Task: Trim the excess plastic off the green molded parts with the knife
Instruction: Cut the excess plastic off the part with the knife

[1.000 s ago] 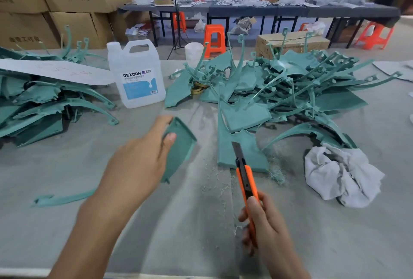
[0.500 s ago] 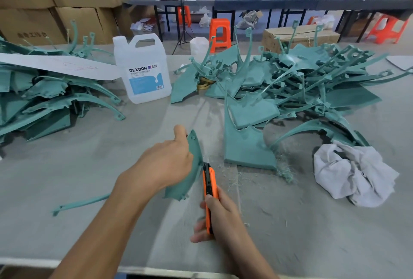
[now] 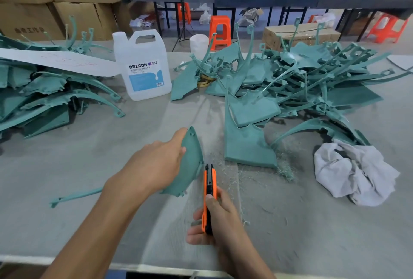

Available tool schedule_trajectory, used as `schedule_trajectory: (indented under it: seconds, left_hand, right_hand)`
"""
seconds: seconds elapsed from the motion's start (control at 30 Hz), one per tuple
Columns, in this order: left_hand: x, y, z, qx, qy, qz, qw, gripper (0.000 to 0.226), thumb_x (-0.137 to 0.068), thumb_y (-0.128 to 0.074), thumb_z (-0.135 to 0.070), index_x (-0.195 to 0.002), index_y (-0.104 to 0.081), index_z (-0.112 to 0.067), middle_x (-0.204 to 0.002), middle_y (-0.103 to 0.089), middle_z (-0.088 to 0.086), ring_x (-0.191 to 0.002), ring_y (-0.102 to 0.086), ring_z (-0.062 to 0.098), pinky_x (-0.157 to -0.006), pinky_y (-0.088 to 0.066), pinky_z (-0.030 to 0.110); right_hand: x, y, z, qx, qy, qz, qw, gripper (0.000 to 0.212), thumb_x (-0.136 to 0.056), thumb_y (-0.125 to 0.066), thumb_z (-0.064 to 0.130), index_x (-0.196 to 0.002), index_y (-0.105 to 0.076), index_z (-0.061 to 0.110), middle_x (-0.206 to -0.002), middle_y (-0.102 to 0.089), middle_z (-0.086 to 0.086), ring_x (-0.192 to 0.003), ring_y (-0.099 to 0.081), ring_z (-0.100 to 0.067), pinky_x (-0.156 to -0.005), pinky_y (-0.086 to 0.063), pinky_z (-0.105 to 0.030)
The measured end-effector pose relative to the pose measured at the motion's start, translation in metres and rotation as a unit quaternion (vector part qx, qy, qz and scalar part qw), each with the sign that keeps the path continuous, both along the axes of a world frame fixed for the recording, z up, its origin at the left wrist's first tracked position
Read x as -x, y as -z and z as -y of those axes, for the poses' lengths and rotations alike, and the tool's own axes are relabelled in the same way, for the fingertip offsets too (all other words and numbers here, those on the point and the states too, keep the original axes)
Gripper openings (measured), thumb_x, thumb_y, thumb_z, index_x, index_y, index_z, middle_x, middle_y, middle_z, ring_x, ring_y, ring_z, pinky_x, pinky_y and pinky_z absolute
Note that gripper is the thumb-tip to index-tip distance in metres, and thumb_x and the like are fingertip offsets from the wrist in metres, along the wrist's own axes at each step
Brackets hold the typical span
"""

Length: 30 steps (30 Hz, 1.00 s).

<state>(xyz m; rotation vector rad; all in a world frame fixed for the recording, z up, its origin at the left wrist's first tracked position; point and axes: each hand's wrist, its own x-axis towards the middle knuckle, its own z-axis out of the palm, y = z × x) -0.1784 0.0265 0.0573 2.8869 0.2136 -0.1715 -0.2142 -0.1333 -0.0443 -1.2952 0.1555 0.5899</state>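
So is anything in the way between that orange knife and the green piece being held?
Nothing visible. The right hand holds the knife with its tip right beside the edge of the green part gripped by the left hand. Whether the blade touches it is unclear.

Grey surface (image 3: 67, 167) carries two green part piles, left (image 3: 40, 97) and right (image 3: 290, 86), a white jug (image 3: 143, 66) between them, a crumpled rag (image 3: 353, 173) right, shavings (image 3: 283, 167) just beside it.
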Motion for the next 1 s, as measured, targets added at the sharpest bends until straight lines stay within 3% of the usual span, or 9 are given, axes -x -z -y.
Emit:
schedule_trajectory:
  seconds: [0.1, 0.2, 0.3, 0.4, 0.5, 0.7, 0.83, 0.9, 1.0]
  left_hand:
    - [-0.001, 0.0, 0.001, -0.014, -0.006, -0.006, 1.0, 0.025, -0.107, -0.029, -0.034, -0.132, -0.025, -0.032, -0.082, -0.054, 0.009, -0.075, -0.055, 0.032, -0.068, -0.046, 0.042]
    - [0.001, -0.002, 0.011, -0.011, -0.004, -0.02, 1.0, 0.009, -0.102, -0.034, -0.025, -0.106, -0.03, -0.019, -0.074, -0.051, 0.007, -0.065, -0.05, 0.025, -0.053, -0.031, 0.038]
    - [0.001, -0.006, 0.023, -0.018, 0.01, -0.046, 0.999, 0.017, -0.094, -0.041, -0.022, -0.091, -0.024, -0.019, -0.074, -0.053, 0.006, -0.063, -0.051, 0.022, -0.05, -0.029, 0.037]
    - [-0.001, -0.011, 0.027, -0.018, 0.021, -0.072, 0.997, 0.017, -0.094, -0.041, -0.019, -0.093, -0.025, -0.017, -0.077, -0.054, 0.007, -0.067, -0.053, 0.022, -0.053, -0.033, 0.037]
    - [-0.002, -0.014, 0.027, -0.014, 0.032, -0.09, 0.995, 0.016, -0.093, -0.041, -0.015, -0.097, -0.026, -0.016, -0.079, -0.053, 0.007, -0.069, -0.052, 0.023, -0.059, -0.037, 0.038]
    - [0.002, -0.016, 0.026, -0.011, 0.037, -0.105, 0.994, 0.016, -0.094, -0.039, -0.011, -0.094, -0.024, -0.015, -0.076, -0.05, 0.01, -0.064, -0.046, 0.023, -0.05, -0.028, 0.037]
    - [0.003, -0.018, 0.024, -0.008, 0.036, -0.107, 0.994, 0.018, -0.095, -0.04, -0.012, -0.093, -0.023, -0.014, -0.076, -0.049, 0.009, -0.062, -0.044, 0.022, -0.049, -0.026, 0.036]
    - [0.004, -0.017, 0.026, -0.004, 0.034, -0.107, 0.994, 0.017, -0.095, -0.04, -0.012, -0.092, -0.023, -0.015, -0.076, -0.049, 0.009, -0.062, -0.045, 0.022, -0.049, -0.026, 0.036]
    - [0.005, -0.016, 0.027, 0.001, 0.032, -0.098, 0.995, 0.015, -0.096, -0.04, -0.015, -0.096, -0.025, -0.016, -0.078, -0.052, 0.008, -0.064, -0.049, 0.022, -0.052, -0.031, 0.036]
  right_hand:
    - [0.001, 0.002, -0.001, 0.005, -0.009, 0.006, 1.0, 0.022, -0.108, -0.04, 0.021, -0.119, -0.054, 0.033, -0.08, -0.06, -0.014, -0.049, -0.063, -0.027, -0.043, -0.054, -0.033]
    - [0.005, 0.0, -0.006, -0.003, -0.033, 0.028, 0.999, 0.026, -0.108, -0.04, 0.024, -0.102, -0.059, 0.041, -0.072, -0.061, -0.006, -0.046, -0.059, -0.027, -0.04, -0.05, -0.031]
    - [0.006, -0.006, -0.005, -0.005, -0.04, 0.076, 0.996, 0.036, -0.108, -0.039, 0.022, -0.096, -0.062, 0.048, -0.071, -0.059, -0.004, -0.044, -0.055, -0.025, -0.037, -0.045, -0.027]
    - [0.003, -0.02, 0.0, -0.011, -0.051, 0.152, 0.987, 0.041, -0.108, -0.038, 0.023, -0.114, -0.057, 0.059, -0.073, -0.06, -0.003, -0.046, -0.055, -0.024, -0.038, -0.044, -0.026]
    - [-0.002, -0.037, 0.01, -0.051, -0.078, 0.208, 0.974, 0.037, -0.106, -0.042, 0.031, -0.135, -0.049, 0.053, -0.075, -0.06, 0.001, -0.046, -0.054, -0.022, -0.037, -0.043, -0.025]
    - [-0.005, -0.02, 0.018, -0.01, 0.048, 0.15, 0.987, 0.028, -0.108, -0.04, 0.024, -0.117, -0.059, 0.043, -0.07, -0.059, -0.004, -0.044, -0.052, -0.021, -0.036, -0.041, -0.025]
    - [0.006, -0.002, 0.006, 0.013, -0.015, 0.091, 0.996, 0.026, -0.108, -0.04, 0.022, -0.114, -0.058, 0.04, -0.071, -0.059, -0.007, -0.041, -0.054, -0.022, -0.035, -0.04, -0.023]
    - [0.007, -0.008, 0.003, 0.018, -0.032, 0.119, 0.992, 0.03, -0.107, -0.04, 0.025, -0.107, -0.06, 0.048, -0.074, -0.059, -0.008, -0.042, -0.055, -0.023, -0.036, -0.04, -0.023]
    - [0.002, -0.026, 0.003, -0.007, -0.055, 0.211, 0.976, 0.036, -0.102, -0.041, 0.036, -0.132, -0.05, 0.054, -0.075, -0.061, -0.001, -0.044, -0.056, -0.022, -0.036, -0.042, -0.023]
